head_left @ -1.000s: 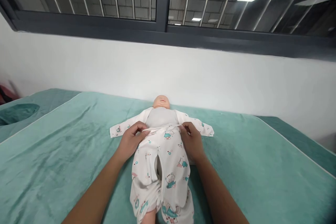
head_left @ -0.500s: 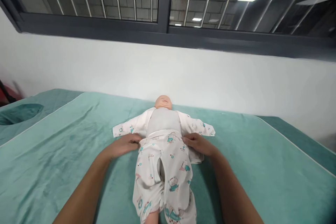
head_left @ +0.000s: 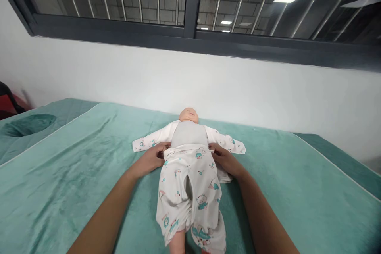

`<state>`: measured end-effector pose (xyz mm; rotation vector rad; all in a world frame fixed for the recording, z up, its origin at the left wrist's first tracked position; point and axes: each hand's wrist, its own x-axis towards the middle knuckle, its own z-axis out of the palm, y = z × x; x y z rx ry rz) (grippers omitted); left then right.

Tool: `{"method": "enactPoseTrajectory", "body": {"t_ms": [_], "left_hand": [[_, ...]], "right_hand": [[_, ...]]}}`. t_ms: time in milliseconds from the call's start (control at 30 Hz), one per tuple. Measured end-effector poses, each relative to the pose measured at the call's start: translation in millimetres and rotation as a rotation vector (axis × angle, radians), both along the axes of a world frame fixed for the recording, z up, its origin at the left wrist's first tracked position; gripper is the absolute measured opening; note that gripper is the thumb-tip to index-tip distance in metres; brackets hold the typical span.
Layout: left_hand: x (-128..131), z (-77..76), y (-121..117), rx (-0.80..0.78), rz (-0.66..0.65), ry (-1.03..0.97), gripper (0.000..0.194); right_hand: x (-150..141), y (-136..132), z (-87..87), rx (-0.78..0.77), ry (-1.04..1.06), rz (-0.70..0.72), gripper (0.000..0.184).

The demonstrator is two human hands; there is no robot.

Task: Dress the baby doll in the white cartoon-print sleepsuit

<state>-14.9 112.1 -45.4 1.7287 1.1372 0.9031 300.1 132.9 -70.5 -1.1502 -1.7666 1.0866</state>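
Left hand (head_left: 151,159) and right hand (head_left: 228,160) at opposite sides of the waistband (head_left: 190,147), fingers bent in against the cloth. Cannot tell whether pinched on it or merely pressed there, with the fingertips partly hidden. A second ago, pinching the top edge and drawing it taut across the front; half a second ago, lower, along the hips; now back up level with the waist. No longer stretched straight between the fingers, but lying loosely across the grey belly. Judging by that, finished for now with the front edge and busy with the sides instead.

Pants (head_left: 178,170) on the doll (head_left: 190,133), face up on the green cover (head_left: 98,174), head toward the wall (head_left: 166,75). Around the shoulders and outspread arms, a printed top (head_left: 224,139), open at the chest.

Reaching in from both lower corners, with forearms slanted toward each other, backs of hands up, wrists turned inward, well apart with the doll's waist between.
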Motion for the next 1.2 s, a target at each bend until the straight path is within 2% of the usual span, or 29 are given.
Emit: {"method": "enactPoseTrajectory", "body": {"t_ms": [67, 200, 300, 433, 600, 733, 833, 967, 1067, 1133, 1200], "left_hand": [[0.1, -0.9, -1.2, -0.083, -0.017, -0.112, 0.015], [-2.7, -4.6, -1.2, -0.128, -0.027, -0.323, 0.014], [-3.3, -6.3, -0.7, -0.11, -0.052, -0.403, 0.01], [1.8, -5.6, -1.0, -0.131, -0.058, -0.432, 0.007], [10.9, -6.7, 0.6, -0.252, -0.031, -0.47, 0.015], [19.3, -7.8, 0.9, -0.214, 0.132, -0.518, 0.023], [24.5, -7.5, 1.9, -0.125, 0.305, -0.389, 0.025], [27.6, -10.9, 13.7, -0.016, 0.416, -0.242, 0.025], [30.6, -16.2, 28.4, 0.043, 0.527, -0.167, 0.018], [32.7, -19.0, 36.1, 0.037, 0.561, -0.149, 0.012], [32.7, -20.1, 39.3, 0.014, 0.52, -0.159, 0.01]], "right_hand": [[-7.2, -1.0, 0.0, 0.077, 0.097, -0.07, 0.031], [-15.9, -2.3, 1.6, -0.011, 0.209, -0.119, 0.034], [-18.7, -2.2, 1.9, -0.016, 0.185, -0.143, 0.032], [-23.1, -1.7, 1.3, 0.017, 0.053, -0.257, 0.038], [-31.6, -1.5, 2.8, -0.013, 0.063, -0.248, 0.04], [-44.1, -1.9, 6.3, -0.044, 0.161, -0.291, 0.04], [-52.1, -1.6, 8.7, -0.017, 0.202, -0.315, 0.041], [-54.3, 4.6, 5.3, -0.065, 0.184, -0.361, 0.042], [-53.6, 11.2, -1.9, -0.109, 0.16, -0.411, 0.046], [-53.8, 12.6, -5.9, -0.105, 0.137, -0.424, 0.048], [-53.4, 10.6, -7.6, -0.062, 0.095, -0.433, 0.049]]}}
